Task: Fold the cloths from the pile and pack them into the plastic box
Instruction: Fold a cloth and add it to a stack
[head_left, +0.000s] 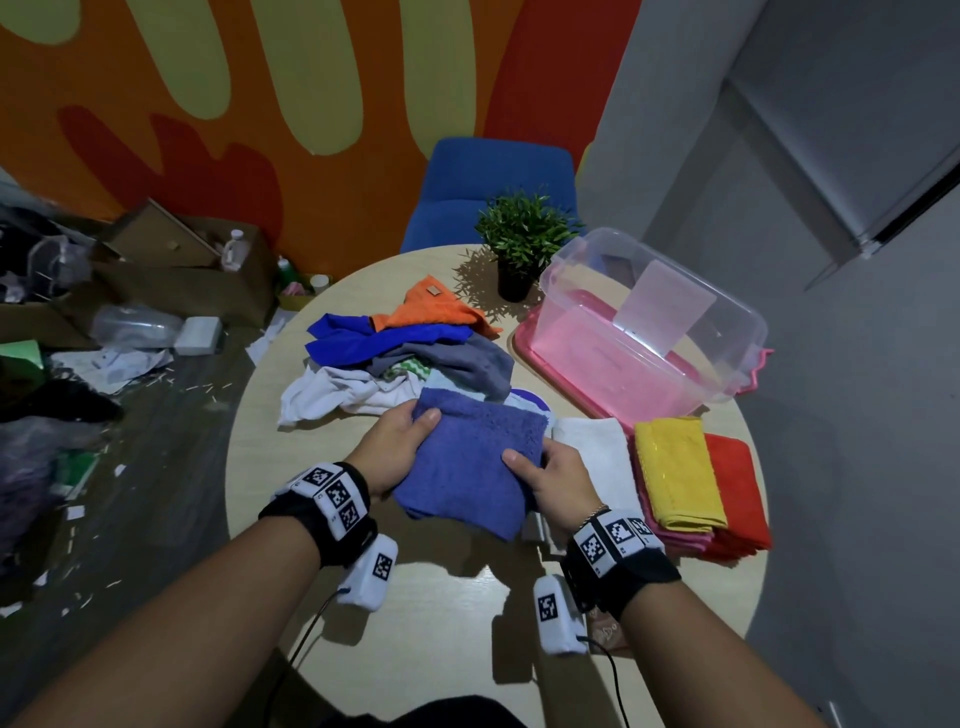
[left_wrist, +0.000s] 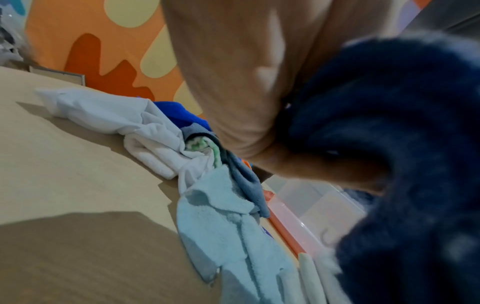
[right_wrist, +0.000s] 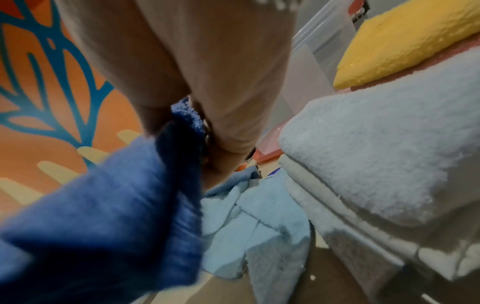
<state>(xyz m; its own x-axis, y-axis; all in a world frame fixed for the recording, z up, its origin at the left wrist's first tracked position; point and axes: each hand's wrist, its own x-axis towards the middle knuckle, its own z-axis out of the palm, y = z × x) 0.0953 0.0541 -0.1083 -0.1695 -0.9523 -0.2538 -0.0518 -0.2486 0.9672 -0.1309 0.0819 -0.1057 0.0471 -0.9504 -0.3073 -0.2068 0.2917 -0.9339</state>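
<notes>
Task looked partly done; a few folded cloths sat stacked on the desk (head_left: 270, 467) beside the plastic box (head_left: 649, 332): a white cloth (head_left: 597, 441), a yellow cloth (head_left: 675, 467) on top of pink and red ones (exact count unclear); the box itself seemed empty, so I judged no packing had happened yet; the pile (head_left: 395, 358) of unfolded cloths (orange, blue, grey, white, pale blue) lay behind the hands, so several folds remained; the purple-blue towel (head_left: 467, 457) was in hand, already doubled over, held just above the desk in front of the pile, near the white cloth; left hand (head_left: 395, 447) gripped its left edge, thumb on top, fingers curled under; right hand (head_left: 550, 478) gripped the right edge the same way, thumb pressed on the upper face; wrist views showed the cloth bunched against both palms (blurry); likely another fold or a placing on the stack was next.
</notes>
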